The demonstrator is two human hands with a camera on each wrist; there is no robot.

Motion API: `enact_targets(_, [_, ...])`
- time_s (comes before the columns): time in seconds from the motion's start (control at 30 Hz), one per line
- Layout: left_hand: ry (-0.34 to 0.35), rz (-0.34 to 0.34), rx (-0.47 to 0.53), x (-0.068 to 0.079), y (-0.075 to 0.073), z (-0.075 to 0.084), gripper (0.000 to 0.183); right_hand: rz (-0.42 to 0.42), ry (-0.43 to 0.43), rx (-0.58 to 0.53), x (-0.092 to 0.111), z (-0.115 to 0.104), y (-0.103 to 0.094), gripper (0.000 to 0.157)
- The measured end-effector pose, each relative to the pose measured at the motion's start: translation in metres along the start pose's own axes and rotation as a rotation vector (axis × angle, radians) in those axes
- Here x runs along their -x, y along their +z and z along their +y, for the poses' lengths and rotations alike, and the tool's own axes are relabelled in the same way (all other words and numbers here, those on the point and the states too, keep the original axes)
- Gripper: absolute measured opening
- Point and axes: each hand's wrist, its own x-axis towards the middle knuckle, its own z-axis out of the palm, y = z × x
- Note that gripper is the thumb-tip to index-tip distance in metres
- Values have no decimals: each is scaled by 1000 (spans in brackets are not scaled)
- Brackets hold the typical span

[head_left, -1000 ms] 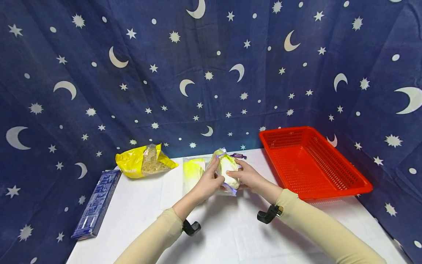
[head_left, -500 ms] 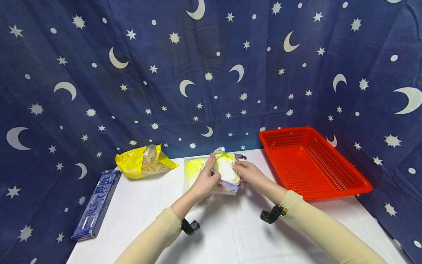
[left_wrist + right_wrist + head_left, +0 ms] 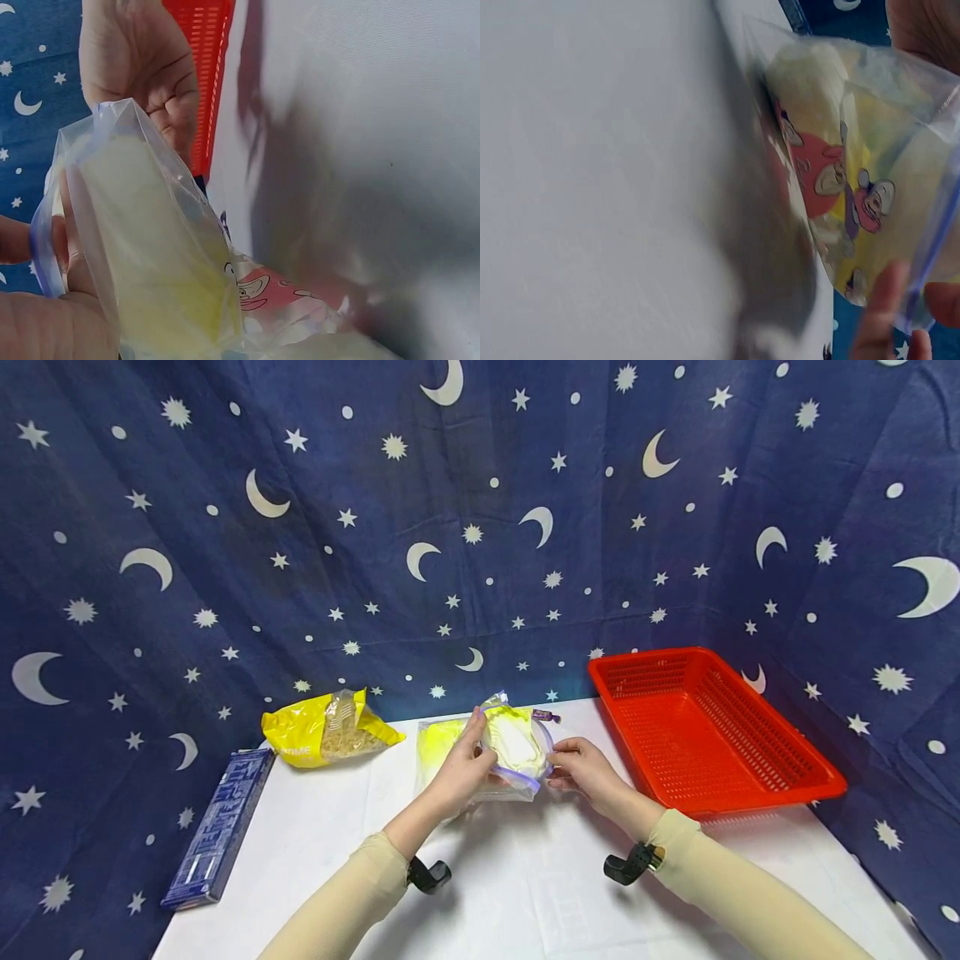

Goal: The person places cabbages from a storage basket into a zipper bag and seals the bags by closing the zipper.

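Note:
A clear zip bag (image 3: 517,739) with a purple zip strip is in both hands, its mouth spread apart. White and yellow contents, like pale cabbage leaves, show inside it. My left hand (image 3: 459,772) grips the bag's left side, thumb on the near face; in the left wrist view its fingers (image 3: 79,274) show through the plastic. At the right edge, my right hand (image 3: 592,777) pinches the zip strip (image 3: 934,225) between thumb and fingers. Cartoon figures (image 3: 829,176) are printed on the bag's outside. Another clear bag (image 3: 435,747) with yellow and white contents lies under and left of it.
A red plastic basket (image 3: 720,735) stands at the right. Toward the back left lies a yellow pasta bag (image 3: 330,727), with a flat blue box (image 3: 220,827) along the left edge. A small purple wrapped piece (image 3: 546,716) lies behind the zip bag on the white table (image 3: 510,893).
My right hand has slid off the white contents to the right and taken the bag's right edge, drawing the mouth wider. My left hand keeps its grip, shifting slightly left.

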Motion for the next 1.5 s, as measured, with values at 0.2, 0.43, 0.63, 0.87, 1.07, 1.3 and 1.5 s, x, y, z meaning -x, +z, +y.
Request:
enact_targets(0.2, [3, 42, -148, 2, -8, 8, 77, -32, -86, -13, 3, -6, 7, 42])
enact_targets(0.43, [-8, 75, -121, 4, -23, 22, 76, 3, -152, 98, 5, -35, 17, 54])
enact_targets(0.63, [-19, 108, -77, 6, -36, 31, 63, 5, -183, 155, 4, -52, 21, 53])
enact_targets(0.87, [-44, 128, -64, 8, -49, 41, 65, -58, -230, 202, 2, -72, 28, 54])
enact_targets(1.07, [-52, 113, -47, 9, -58, 52, 69, -98, -183, 190, 0, -93, 36, 56])
enact_targets(1.3, [-77, 128, -38, 10, -69, 63, 69, -137, -154, 187, 0, -112, 44, 57])
enact_targets(1.5, [-97, 151, -20, 10, -75, 69, 68, -152, -146, 196, -1, -122, 51, 55])
